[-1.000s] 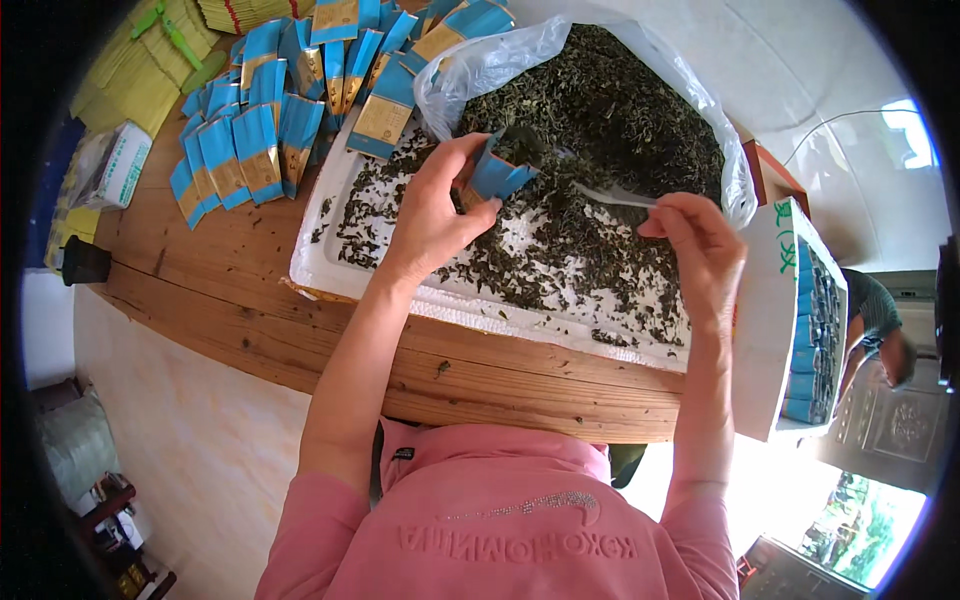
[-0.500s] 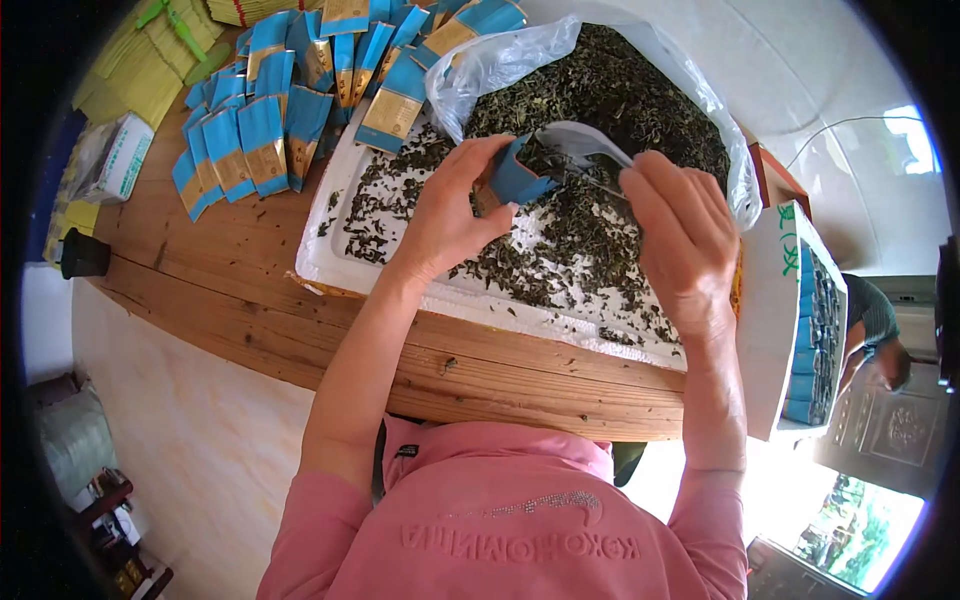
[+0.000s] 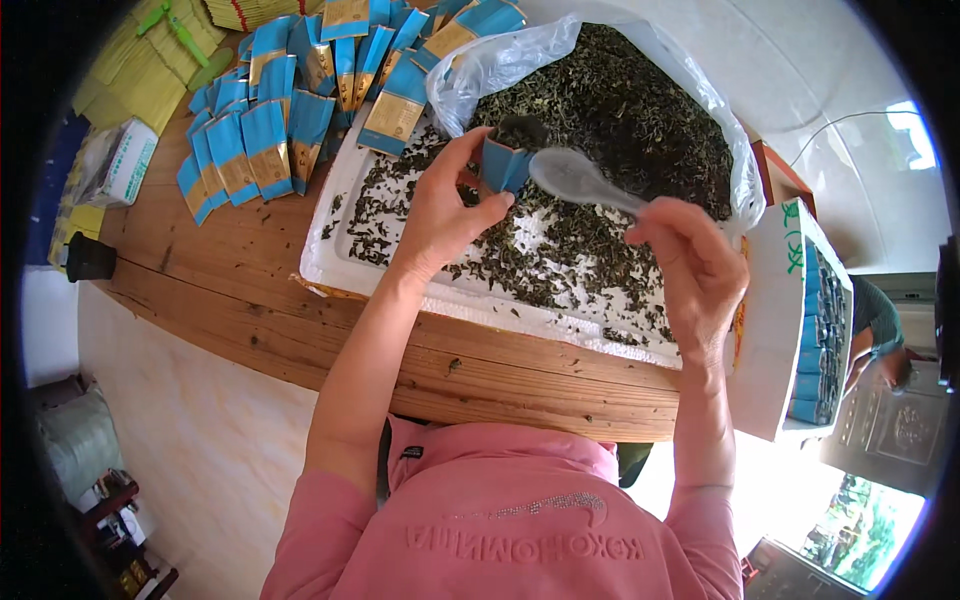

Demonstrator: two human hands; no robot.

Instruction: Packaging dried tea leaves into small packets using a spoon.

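Note:
My left hand (image 3: 448,215) is closed round a small blue packet (image 3: 503,168), held upright over the white foam tray (image 3: 330,255). Dark dried leaves show at the packet's mouth. Just to its right is a clear plastic spoon (image 3: 578,178), gripped by its handle in my right hand (image 3: 695,265). The spoon's bowl looks empty and slightly blurred. Behind both hands, a clear plastic bag (image 3: 455,90) lies open with a heap of dark dried leaves, like loose tea (image 3: 620,100). More leaves are scattered over the tray.
Several blue and gold packets (image 3: 240,150) lie heaped on the wooden table (image 3: 220,270) at the left. A white box (image 3: 770,340) with blue packets stands at the right. At the far left are a black cup (image 3: 90,257) and a tissue box (image 3: 130,160). Another person (image 3: 878,325) is at the right.
The spoon has come away from the packet's mouth, with my right hand lower and slightly right. The packet has turned more upright in my left hand.

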